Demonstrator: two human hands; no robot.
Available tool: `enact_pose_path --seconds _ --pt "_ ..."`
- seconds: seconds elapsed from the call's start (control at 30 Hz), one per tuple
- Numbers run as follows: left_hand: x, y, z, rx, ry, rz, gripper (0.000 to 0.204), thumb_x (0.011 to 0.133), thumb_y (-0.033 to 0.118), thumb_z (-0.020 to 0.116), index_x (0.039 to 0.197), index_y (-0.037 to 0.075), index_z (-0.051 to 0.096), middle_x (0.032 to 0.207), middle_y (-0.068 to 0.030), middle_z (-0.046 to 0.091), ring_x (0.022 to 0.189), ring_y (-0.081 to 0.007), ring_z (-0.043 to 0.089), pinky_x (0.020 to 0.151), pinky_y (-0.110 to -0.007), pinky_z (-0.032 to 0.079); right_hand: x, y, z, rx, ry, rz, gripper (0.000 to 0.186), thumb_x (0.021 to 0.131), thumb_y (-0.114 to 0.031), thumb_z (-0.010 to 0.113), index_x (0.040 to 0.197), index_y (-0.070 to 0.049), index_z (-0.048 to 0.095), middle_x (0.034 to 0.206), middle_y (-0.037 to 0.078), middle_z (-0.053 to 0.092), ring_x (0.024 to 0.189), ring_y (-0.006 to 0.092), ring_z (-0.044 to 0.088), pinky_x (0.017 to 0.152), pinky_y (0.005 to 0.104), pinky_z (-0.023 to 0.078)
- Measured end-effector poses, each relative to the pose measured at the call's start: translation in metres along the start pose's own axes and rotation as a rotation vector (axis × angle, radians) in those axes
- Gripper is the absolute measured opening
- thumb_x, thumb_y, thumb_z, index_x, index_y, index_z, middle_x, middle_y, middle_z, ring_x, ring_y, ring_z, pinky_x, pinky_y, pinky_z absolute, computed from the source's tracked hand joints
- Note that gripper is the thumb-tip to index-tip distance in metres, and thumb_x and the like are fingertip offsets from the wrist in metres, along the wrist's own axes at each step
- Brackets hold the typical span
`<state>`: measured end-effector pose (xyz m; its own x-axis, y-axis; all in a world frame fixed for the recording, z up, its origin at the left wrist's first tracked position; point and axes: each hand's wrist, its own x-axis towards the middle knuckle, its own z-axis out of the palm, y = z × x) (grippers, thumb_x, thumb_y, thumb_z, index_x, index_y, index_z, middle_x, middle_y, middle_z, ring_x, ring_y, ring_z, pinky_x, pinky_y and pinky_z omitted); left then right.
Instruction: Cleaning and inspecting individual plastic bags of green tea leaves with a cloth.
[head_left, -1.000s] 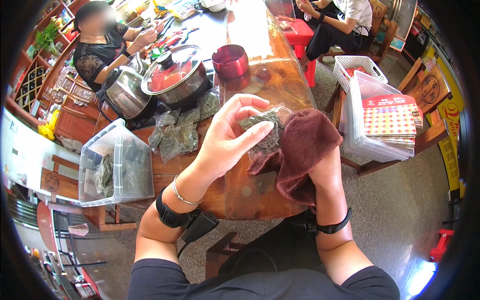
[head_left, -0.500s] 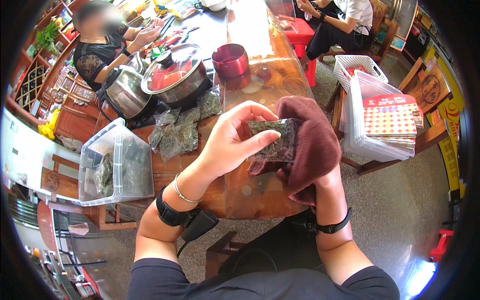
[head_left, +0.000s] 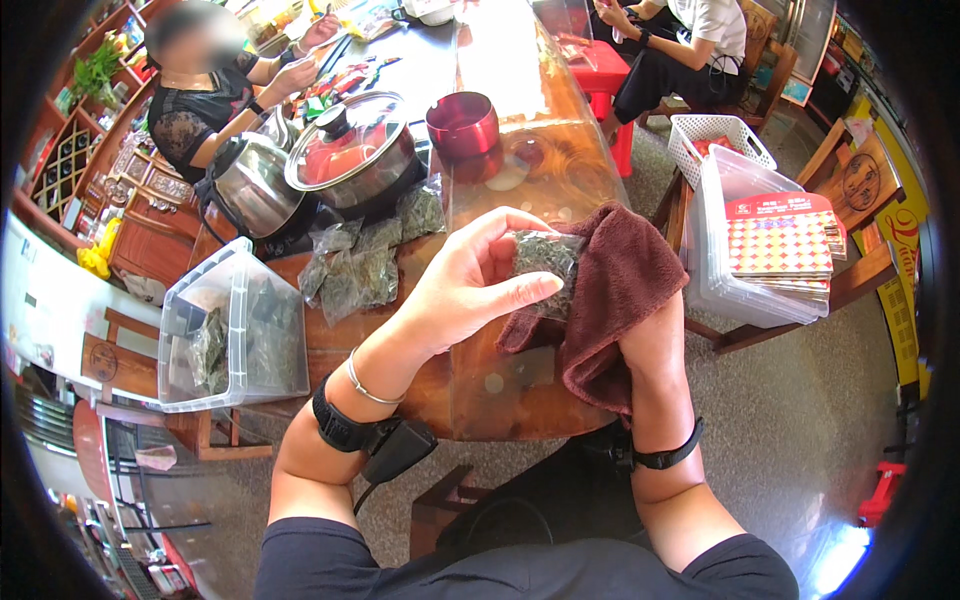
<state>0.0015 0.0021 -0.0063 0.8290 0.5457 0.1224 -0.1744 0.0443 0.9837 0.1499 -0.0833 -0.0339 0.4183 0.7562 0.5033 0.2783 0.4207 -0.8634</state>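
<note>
My left hand is closed on a small clear bag of dark, flaky contents, thumb along its lower front. A brown cloth covers my right hand, hiding the fingers, and presses against the bag's right side. Beyond my left hand, several similar bags lie heaped on the wooden table. A translucent bin to the left holds more bags. Behind the heap stand a lidded steel pot, a steel kettle and a red metal bowl.
A person at upper left handles something small; another sits at upper right near a red stool. Right of me, a white basket and a clear bin with stacked patterned cards rest on wooden seating.
Both my hands have shifted slightly, tilting the bag, and the brown cloth's folds have changed around my right hand. The person at upper left has raised a hand.
</note>
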Motion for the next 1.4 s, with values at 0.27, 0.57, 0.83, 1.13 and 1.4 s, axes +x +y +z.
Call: enact_pose_path --seconds 0.27,0.57,0.83,1.13,1.4 --pt "-0.002 0.002 0.002 -0.007 0.031 -0.032 0.035 0.075 0.004 0.062 0.106 0.002 0.044 0.092 -0.0043 0.056 0.085 -0.0086 0.053 0.075 -0.023 0.045 -0.001 0.0 -0.01 -0.123 -0.094 0.274 0.022 0.073 -0.007 0.06 0.093 0.002 0.055 0.088 0.009 0.058 0.082 0.0169 0.055 0.074 0.0283 0.043" --pt "-0.002 0.012 0.007 0.048 0.152 -0.038 0.04 0.076 0.003 0.061 0.11 0.004 0.04 0.083 -0.0014 0.055 0.075 -0.005 0.052 0.063 -0.017 0.044 -0.002 0.004 -0.004 0.088 -0.118 0.114 0.034 0.069 -0.005 0.065 0.1 0.001 0.053 0.096 0.007 0.057 0.087 0.0143 0.054 0.077 0.0284 0.043" --pt "0.002 -0.003 -0.002 -0.206 0.297 0.092 0.029 0.077 0.002 0.059 0.102 0.003 0.044 0.09 -0.0038 0.055 0.085 -0.0076 0.052 0.075 -0.021 0.042 -0.001 -0.007 -0.002 0.158 -0.194 0.164 0.028 0.07 -0.006 0.063 0.096 0.001 0.055 0.091 0.009 0.058 0.085 0.0156 0.055 0.074 0.028 0.044" --pt "0.0 0.0 0.003 -0.075 0.075 0.047 0.023 0.078 0.002 0.059 0.098 0.001 0.048 0.091 -0.0034 0.054 0.083 -0.0062 0.051 0.073 -0.02 0.043 0.0 0.003 -0.002 0.132 -0.096 0.162 0.024 0.071 -0.007 0.061 0.093 0.0 0.056 0.089 0.008 0.059 0.084 0.0165 0.055 0.074 0.0294 0.043" --pt "0.001 0.002 0.003 -0.005 0.17 0.071 0.026 0.078 0.004 0.06 0.1 0.002 0.047 0.088 -0.0026 0.055 0.082 -0.0057 0.051 0.072 -0.02 0.043 0.0 0.003 -0.004 -0.036 -0.154 0.107 0.028 0.07 -0.007 0.062 0.096 -0.001 0.055 0.094 0.01 0.057 0.087 0.0214 0.055 0.076 0.0313 0.042"
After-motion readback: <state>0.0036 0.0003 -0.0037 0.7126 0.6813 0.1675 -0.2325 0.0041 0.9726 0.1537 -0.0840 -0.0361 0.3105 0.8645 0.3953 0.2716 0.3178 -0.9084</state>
